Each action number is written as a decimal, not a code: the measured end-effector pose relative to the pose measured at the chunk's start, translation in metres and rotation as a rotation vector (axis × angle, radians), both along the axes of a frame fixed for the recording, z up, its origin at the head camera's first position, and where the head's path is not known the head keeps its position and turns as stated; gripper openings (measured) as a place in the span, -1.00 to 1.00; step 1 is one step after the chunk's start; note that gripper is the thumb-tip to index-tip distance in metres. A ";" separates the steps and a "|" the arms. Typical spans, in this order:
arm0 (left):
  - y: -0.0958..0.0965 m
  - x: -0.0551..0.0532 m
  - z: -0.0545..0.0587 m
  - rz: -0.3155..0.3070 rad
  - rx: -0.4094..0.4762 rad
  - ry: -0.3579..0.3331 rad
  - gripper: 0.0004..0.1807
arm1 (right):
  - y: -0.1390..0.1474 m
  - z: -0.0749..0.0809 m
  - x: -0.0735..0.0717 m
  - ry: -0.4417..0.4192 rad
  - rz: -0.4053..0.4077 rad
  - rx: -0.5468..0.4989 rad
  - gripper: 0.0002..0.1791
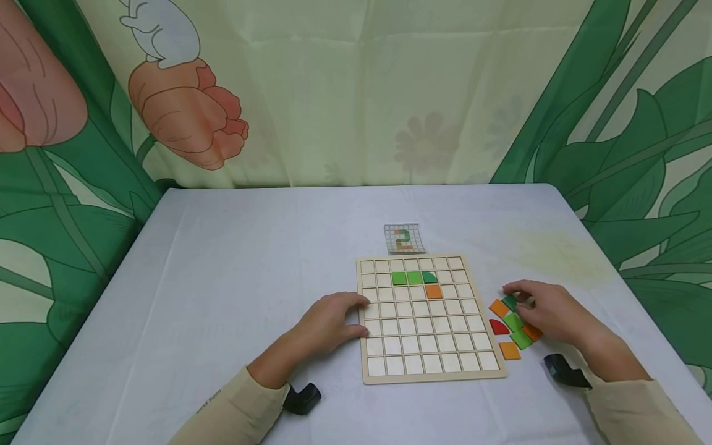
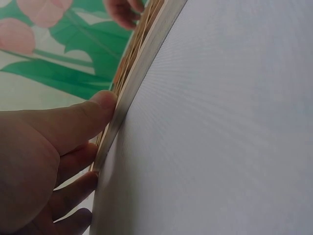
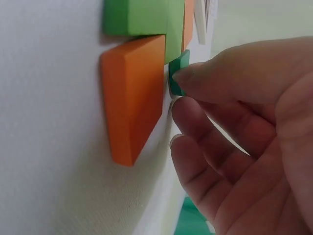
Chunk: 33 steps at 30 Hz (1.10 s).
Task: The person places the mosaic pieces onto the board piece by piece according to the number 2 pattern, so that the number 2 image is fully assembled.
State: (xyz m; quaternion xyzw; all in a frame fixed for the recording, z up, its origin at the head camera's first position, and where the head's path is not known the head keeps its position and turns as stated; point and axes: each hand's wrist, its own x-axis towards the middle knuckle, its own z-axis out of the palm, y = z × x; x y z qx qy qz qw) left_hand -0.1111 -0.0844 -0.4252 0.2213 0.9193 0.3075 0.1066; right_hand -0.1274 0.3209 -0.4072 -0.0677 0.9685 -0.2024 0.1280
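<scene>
A wooden grid board (image 1: 434, 324) lies flat on the table, with two light green square tiles (image 1: 407, 278), a dark green quarter-round tile (image 1: 429, 277) and an orange square tile (image 1: 433, 291) in its upper cells. My left hand (image 1: 332, 321) rests thumb and fingertips against the board's left edge, spread apart. Right of the board, my right hand (image 1: 556, 312) pinches another dark green tile (image 3: 177, 73) at the far end of a loose group. Around it lie orange tiles (image 1: 509, 351), light green tiles (image 1: 521, 339) and a red rounded tile (image 1: 499, 326).
A small pattern card (image 1: 405, 238) with a coloured figure on a grid lies just beyond the board. Black devices are worn at the left wrist (image 1: 303, 399) and right wrist (image 1: 564, 371). A printed curtain (image 1: 356, 93) hangs behind the white table (image 1: 250, 247).
</scene>
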 end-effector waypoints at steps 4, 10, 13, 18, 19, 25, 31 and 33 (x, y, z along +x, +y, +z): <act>0.000 -0.001 0.000 -0.003 0.002 -0.001 -0.46 | 0.000 -0.002 -0.001 0.018 -0.005 0.003 -0.57; 0.000 -0.001 -0.001 -0.009 0.008 0.009 -0.46 | -0.001 -0.005 -0.002 0.043 -0.024 0.017 -0.54; 0.000 -0.001 0.000 -0.010 0.007 0.012 -0.46 | -0.002 -0.006 -0.003 0.051 -0.021 0.017 -0.53; 0.000 0.000 0.001 -0.007 0.001 0.011 -0.46 | -0.003 -0.006 -0.004 0.055 -0.013 0.014 -0.54; 0.000 0.000 0.001 -0.006 0.000 0.010 -0.46 | -0.003 -0.005 -0.004 0.055 -0.013 0.014 -0.54; 0.000 -0.001 0.000 -0.007 0.001 0.008 -0.46 | -0.004 -0.005 -0.005 0.047 -0.015 0.017 -0.57; 0.000 -0.001 0.000 -0.007 0.003 0.005 -0.46 | -0.005 -0.005 -0.005 0.054 -0.009 0.022 -0.59; 0.000 -0.001 0.000 -0.006 0.004 0.003 -0.46 | -0.005 -0.005 -0.005 0.055 -0.009 0.022 -0.59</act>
